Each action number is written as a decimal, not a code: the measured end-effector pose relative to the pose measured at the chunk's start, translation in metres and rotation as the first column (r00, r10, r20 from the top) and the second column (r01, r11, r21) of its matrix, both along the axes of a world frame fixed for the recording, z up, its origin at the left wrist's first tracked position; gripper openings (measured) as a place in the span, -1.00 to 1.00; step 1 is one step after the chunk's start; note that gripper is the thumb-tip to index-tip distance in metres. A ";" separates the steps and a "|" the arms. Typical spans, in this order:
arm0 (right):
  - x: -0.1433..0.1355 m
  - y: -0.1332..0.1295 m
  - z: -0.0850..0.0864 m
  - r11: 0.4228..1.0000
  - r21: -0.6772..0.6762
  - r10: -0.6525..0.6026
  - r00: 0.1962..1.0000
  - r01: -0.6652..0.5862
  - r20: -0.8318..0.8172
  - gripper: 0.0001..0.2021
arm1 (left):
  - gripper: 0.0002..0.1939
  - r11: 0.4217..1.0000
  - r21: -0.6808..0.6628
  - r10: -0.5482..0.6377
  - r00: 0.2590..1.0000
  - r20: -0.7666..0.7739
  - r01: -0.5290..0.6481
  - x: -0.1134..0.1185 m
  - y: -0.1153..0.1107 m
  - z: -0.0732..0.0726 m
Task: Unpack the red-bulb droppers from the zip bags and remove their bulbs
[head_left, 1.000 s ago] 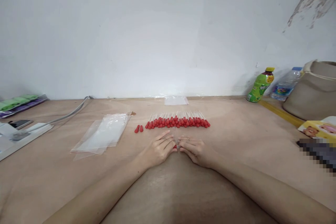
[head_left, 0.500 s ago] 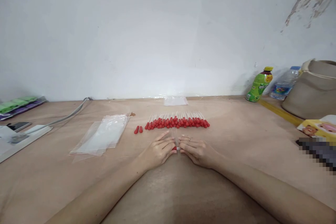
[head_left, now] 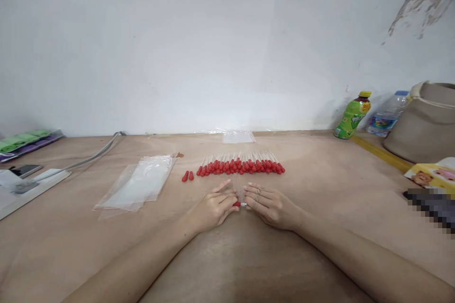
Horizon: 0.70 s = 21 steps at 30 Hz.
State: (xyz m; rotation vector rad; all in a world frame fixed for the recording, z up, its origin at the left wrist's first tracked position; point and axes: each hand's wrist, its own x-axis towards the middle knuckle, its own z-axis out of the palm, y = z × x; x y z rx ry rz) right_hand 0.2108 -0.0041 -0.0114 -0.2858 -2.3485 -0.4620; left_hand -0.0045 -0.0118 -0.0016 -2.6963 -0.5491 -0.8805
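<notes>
My left hand (head_left: 217, 204) is closed on a red rubber bulb (head_left: 237, 204) low in the middle. My right hand (head_left: 272, 206) faces it, fingers pressed together around a thin clear tube (head_left: 243, 204) that meets the bulb's end; most of the tube is hidden under that hand. Several more thin clear tubes (head_left: 236, 181) lie between and just beyond the fingertips. Farther back runs a row of droppers (head_left: 240, 166), red bulbs toward me and slender stems pointing to the wall. Two loose red bulbs (head_left: 188, 176) rest left of the row.
Clear plastic bags (head_left: 142, 184) lie on the left, and another bag (head_left: 238, 138) by the wall. A cable (head_left: 95, 154) and a phone (head_left: 25, 171) are far left. On the right stand a green bottle (head_left: 352, 116), a water bottle (head_left: 386, 116) and a grey-brown bucket (head_left: 417, 128).
Both hands have shifted very slightly toward me, and the gap between them is a little wider. More of the red bulb and the clear tube shows between the fingers.
</notes>
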 end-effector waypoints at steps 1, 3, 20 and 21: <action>0.000 0.000 0.000 1.000 -0.002 0.002 1.000 -0.002 -0.002 -0.82 | -0.88 1.000 -0.011 -0.004 1.000 0.004 0.004 0.000 0.000 0.000; -0.001 0.000 -0.001 1.000 -0.024 0.004 1.000 -0.005 -0.019 -0.81 | -0.87 1.000 -0.028 -0.007 1.000 0.018 0.007 0.000 0.000 0.000; -0.010 0.000 -0.002 0.952 -0.306 0.004 0.997 -0.026 -0.074 -0.85 | -0.87 0.994 0.105 0.041 0.999 0.001 -0.040 0.003 0.001 0.000; -0.010 0.000 -0.002 0.962 -0.274 0.000 0.997 -0.021 -0.077 -0.86 | -0.88 0.995 0.096 0.040 0.999 0.001 -0.040 0.003 0.001 0.000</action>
